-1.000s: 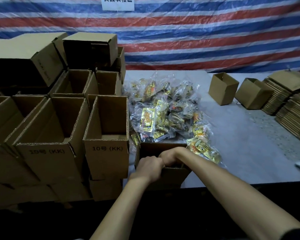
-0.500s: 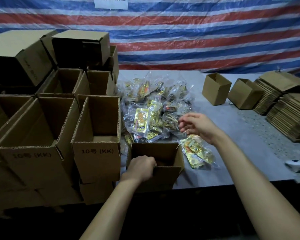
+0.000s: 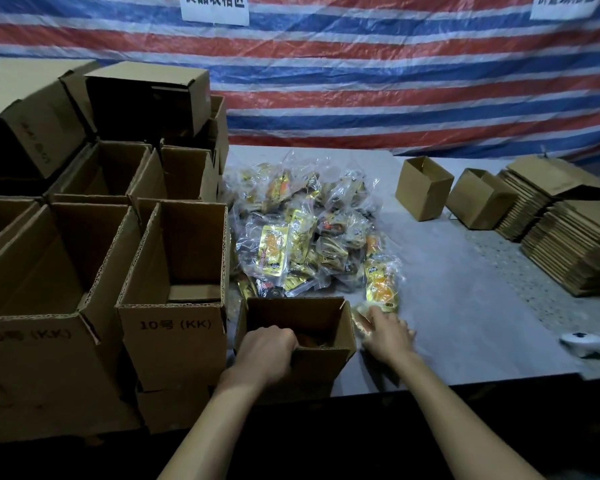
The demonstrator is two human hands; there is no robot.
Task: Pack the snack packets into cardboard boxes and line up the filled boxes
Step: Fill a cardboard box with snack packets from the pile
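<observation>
Two bare hands were at the near edge of the table (image 3: 465,323). The left hand (image 3: 264,351) had its fingers curled over the near rim of the small open box (image 3: 312,362), gripping it. The right hand (image 3: 387,336) lay just right of that box, fingers (image 3: 378,320) stretched toward a yellow snack packet (image 3: 381,289) just beyond their tips; blur hid whether they pinched it. Farther beyond the fingers sat the packet pile (image 3: 302,237); left of the left hand's fingers stood taller open boxes (image 3: 174,327).
</observation>
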